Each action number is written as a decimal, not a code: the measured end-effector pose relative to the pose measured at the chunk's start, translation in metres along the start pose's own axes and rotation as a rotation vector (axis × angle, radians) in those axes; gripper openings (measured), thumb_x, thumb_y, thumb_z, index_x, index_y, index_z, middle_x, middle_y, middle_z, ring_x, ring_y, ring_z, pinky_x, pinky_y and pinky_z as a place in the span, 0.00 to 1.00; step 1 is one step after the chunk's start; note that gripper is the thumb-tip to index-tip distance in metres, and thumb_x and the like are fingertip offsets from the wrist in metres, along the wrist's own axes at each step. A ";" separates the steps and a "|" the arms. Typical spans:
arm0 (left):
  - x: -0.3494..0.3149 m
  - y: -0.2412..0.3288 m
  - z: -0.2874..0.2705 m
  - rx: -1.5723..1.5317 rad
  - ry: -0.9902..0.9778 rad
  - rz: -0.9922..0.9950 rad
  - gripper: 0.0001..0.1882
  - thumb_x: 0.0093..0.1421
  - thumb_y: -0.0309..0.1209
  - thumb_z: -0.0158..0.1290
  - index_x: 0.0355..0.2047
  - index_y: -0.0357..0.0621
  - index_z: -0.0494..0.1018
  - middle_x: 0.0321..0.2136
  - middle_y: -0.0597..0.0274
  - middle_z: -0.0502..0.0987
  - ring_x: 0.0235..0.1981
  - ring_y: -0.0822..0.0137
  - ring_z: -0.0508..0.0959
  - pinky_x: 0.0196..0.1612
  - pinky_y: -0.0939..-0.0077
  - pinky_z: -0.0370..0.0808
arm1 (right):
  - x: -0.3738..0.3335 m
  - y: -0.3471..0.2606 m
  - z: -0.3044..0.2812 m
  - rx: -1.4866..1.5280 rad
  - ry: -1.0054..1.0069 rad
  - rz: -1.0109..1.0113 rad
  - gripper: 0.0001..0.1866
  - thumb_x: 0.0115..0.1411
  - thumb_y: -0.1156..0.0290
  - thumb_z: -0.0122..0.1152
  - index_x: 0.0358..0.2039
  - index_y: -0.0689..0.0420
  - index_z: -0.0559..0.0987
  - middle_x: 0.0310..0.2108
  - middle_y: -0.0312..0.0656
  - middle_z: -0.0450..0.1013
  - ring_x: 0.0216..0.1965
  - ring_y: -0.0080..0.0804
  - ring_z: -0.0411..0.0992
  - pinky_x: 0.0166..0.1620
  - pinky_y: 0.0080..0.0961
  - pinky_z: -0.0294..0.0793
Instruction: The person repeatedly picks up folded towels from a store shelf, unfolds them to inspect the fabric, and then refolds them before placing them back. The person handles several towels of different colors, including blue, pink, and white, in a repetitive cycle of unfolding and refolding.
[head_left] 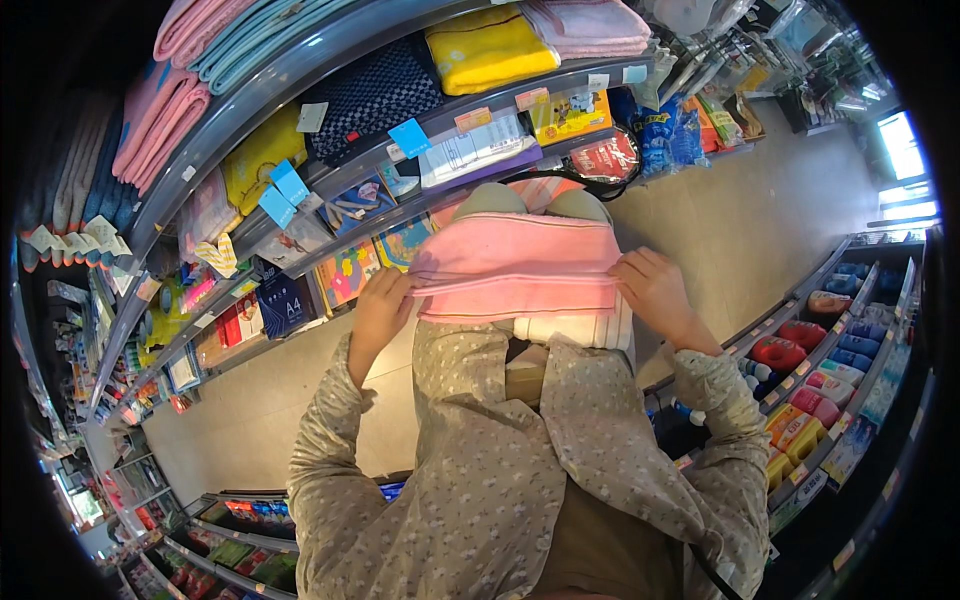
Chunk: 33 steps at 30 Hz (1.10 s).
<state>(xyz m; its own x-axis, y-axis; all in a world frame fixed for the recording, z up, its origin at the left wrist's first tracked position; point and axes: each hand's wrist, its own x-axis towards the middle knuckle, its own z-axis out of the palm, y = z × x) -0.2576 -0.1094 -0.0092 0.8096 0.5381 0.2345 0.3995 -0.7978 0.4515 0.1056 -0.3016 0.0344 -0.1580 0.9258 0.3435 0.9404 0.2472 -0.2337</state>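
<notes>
I hold a folded pink towel (515, 265) flat in front of my chest, above the shop floor. My left hand (382, 305) pinches its left edge and my right hand (652, 285) grips its right edge. A white folded cloth (575, 330) shows just under the pink towel on the right side. Two rounded grey-green shapes (530, 203) peek out above the towel's far edge; I cannot tell what they are.
Shelves with folded towels in pink, yellow (485, 45), teal and dark checked cloth curve along the top left. Lower shelves (300, 270) carry paper packs and stationery. Red, blue and yellow bottles (815, 375) fill the shelves on the right. A beige floor aisle (740, 220) runs between them.
</notes>
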 end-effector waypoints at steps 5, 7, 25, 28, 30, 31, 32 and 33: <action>-0.015 0.000 0.011 0.087 -0.075 0.188 0.16 0.43 0.23 0.55 0.36 0.45 0.73 0.29 0.61 0.71 0.32 0.60 0.73 0.36 0.67 0.71 | -0.020 0.004 0.020 -0.064 -0.154 -0.046 0.05 0.42 0.73 0.56 0.23 0.55 0.73 0.25 0.37 0.67 0.31 0.33 0.69 0.31 0.29 0.70; -0.022 0.004 0.022 0.069 -0.080 0.223 0.17 0.42 0.23 0.56 0.36 0.45 0.74 0.30 0.62 0.72 0.32 0.60 0.73 0.36 0.68 0.72 | -0.028 0.004 0.028 -0.067 -0.237 -0.051 0.04 0.42 0.73 0.55 0.23 0.55 0.73 0.26 0.37 0.68 0.31 0.33 0.70 0.32 0.29 0.71; -0.010 -0.036 0.079 -1.067 -0.315 -0.953 0.30 0.59 0.45 0.55 0.53 0.35 0.66 0.47 0.60 0.73 0.43 0.70 0.73 0.48 0.76 0.69 | 0.113 0.064 0.157 0.730 -0.408 0.287 0.23 0.54 0.50 0.63 0.35 0.60 0.77 0.33 0.42 0.73 0.34 0.33 0.71 0.38 0.26 0.70; -0.010 -0.038 0.077 -1.105 -0.084 -0.876 0.25 0.58 0.35 0.58 0.52 0.36 0.66 0.41 0.62 0.75 0.38 0.72 0.74 0.45 0.78 0.71 | 0.140 0.068 0.183 0.764 -0.650 0.363 0.25 0.56 0.50 0.62 0.38 0.62 0.75 0.28 0.37 0.71 0.29 0.23 0.66 0.31 0.23 0.67; -0.003 -0.034 0.075 -1.157 0.100 -0.660 0.22 0.57 0.31 0.58 0.50 0.37 0.65 0.37 0.64 0.75 0.36 0.76 0.73 0.41 0.80 0.71 | 0.154 0.062 0.166 0.732 -0.853 0.311 0.25 0.54 0.51 0.64 0.37 0.62 0.75 0.28 0.37 0.71 0.29 0.24 0.66 0.32 0.23 0.67; 0.003 -0.030 0.064 -1.157 0.107 -0.648 0.22 0.58 0.31 0.57 0.49 0.37 0.66 0.36 0.65 0.75 0.36 0.76 0.72 0.41 0.80 0.71 | 0.157 0.058 0.157 0.715 -0.955 0.291 0.25 0.54 0.51 0.65 0.37 0.62 0.76 0.28 0.37 0.72 0.29 0.24 0.67 0.32 0.23 0.67; 0.010 -0.026 0.054 -1.161 0.116 -0.637 0.21 0.58 0.31 0.57 0.49 0.37 0.66 0.36 0.66 0.75 0.36 0.77 0.72 0.40 0.80 0.71 | 0.157 0.051 0.150 0.681 -0.931 0.271 0.23 0.52 0.55 0.68 0.38 0.62 0.77 0.30 0.37 0.73 0.32 0.23 0.68 0.35 0.22 0.68; 0.015 -0.027 0.048 -1.163 0.125 -0.627 0.20 0.58 0.31 0.57 0.48 0.37 0.67 0.35 0.66 0.75 0.36 0.78 0.71 0.40 0.81 0.70 | 0.157 0.046 0.141 0.763 -0.982 0.297 0.24 0.52 0.55 0.68 0.39 0.63 0.77 0.32 0.37 0.74 0.33 0.23 0.68 0.36 0.22 0.68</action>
<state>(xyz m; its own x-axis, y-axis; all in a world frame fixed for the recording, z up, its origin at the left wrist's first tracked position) -0.2356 -0.0930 -0.0594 0.5549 0.7983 -0.2340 0.0394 0.2558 0.9659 0.0815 -0.1045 -0.0504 -0.4343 0.7145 -0.5485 0.6187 -0.2059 -0.7582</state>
